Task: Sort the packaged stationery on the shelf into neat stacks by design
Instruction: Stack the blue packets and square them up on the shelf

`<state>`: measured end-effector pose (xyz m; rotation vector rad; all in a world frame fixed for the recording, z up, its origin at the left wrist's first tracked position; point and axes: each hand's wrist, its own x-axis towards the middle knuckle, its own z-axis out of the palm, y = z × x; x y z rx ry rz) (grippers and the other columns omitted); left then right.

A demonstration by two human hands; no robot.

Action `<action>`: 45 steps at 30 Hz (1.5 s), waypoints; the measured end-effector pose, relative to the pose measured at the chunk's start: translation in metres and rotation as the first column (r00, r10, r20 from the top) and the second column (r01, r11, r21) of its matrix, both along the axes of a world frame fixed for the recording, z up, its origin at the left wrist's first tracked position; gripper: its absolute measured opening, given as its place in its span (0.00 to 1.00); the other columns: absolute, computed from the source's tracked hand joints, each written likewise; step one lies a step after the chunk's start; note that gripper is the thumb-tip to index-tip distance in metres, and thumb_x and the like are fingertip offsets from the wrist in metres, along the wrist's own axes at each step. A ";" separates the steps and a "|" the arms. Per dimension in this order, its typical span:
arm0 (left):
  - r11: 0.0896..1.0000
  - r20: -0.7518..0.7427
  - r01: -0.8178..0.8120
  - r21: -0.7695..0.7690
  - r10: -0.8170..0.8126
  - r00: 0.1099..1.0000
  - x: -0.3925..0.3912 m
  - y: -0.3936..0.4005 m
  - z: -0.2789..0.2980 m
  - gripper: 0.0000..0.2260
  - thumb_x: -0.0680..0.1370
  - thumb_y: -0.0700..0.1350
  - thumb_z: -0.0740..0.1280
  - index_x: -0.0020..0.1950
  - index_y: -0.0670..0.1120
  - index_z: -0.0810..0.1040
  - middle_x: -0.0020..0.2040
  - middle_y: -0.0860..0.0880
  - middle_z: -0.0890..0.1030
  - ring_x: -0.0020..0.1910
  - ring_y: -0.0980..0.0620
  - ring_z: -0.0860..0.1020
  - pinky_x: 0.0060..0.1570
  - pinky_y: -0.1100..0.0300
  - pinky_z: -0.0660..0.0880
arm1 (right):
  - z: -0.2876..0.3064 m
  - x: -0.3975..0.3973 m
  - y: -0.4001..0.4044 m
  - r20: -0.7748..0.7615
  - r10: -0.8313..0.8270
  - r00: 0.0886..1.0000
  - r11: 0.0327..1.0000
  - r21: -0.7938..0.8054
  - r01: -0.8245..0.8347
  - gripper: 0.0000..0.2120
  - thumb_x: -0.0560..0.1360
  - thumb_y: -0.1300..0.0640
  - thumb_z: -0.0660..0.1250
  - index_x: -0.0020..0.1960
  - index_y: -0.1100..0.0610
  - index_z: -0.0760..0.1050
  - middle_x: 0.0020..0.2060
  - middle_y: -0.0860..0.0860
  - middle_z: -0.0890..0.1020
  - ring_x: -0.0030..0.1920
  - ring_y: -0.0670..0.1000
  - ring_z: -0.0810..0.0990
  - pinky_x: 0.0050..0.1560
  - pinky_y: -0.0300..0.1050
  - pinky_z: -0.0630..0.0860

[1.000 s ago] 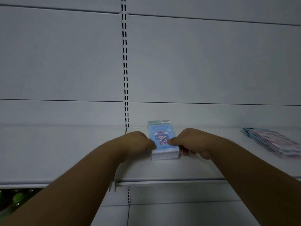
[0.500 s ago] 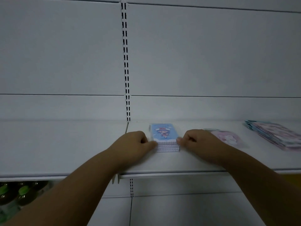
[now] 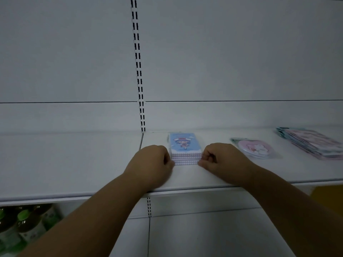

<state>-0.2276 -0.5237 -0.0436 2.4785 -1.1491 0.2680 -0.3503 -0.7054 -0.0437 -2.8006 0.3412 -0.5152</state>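
The step in hand looks like squaring up one finished pile. The stack of blue packets [image 3: 185, 149] sits on the shelf [image 3: 74, 164] directly between the two hands. The left hand [image 3: 154, 162] presses against its left edge and the right hand [image 3: 219, 160] against its right edge. Both hands are curled narrow, knuckles up, with fingertips and thumbs meeting the pile's near corners (whether they pinch the packets or merely push on them I cannot tell). The top packet shows a cartoon figure on blue, and the edges below it line up fairly evenly.

Just beyond the right hand, further right, lies a single pink round-design packet [image 3: 254, 148], apart from the pile. Further right again is a fanned pile of pink packets [image 3: 311, 143], loose and slanted. I judge the next move calls for letting go of the blue pile and reaching right for the lone pink packet, matching it to its design.

The fanned pile is cut off at the frame's right edge, so its count is unknown. The printing is too dim to read. Below the left forearm, green-capped bottles [image 3: 22, 225] are partly hidden.
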 end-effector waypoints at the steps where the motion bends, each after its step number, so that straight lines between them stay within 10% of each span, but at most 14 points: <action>1: 1.000 0.002 -0.002 0.002 0.002 1.000 0.000 0.000 0.000 0.10 0.78 0.54 0.64 0.44 0.49 0.78 0.41 0.51 0.80 0.42 0.51 0.76 0.40 0.59 0.70 | 0.000 0.000 -0.001 0.004 0.006 1.000 1.000 -0.006 -0.006 0.09 0.73 0.48 0.69 0.37 0.47 0.72 0.32 0.42 0.73 0.34 0.40 0.70 0.34 0.31 0.62; 45: 0.999 -0.053 -0.033 0.012 0.034 0.998 -0.008 0.002 0.003 0.10 0.78 0.54 0.65 0.47 0.48 0.78 0.43 0.50 0.80 0.43 0.51 0.76 0.41 0.59 0.69 | 0.001 -0.004 0.003 0.050 -0.003 0.999 1.000 0.022 0.002 0.07 0.74 0.51 0.70 0.41 0.54 0.78 0.32 0.44 0.74 0.34 0.42 0.71 0.36 0.32 0.65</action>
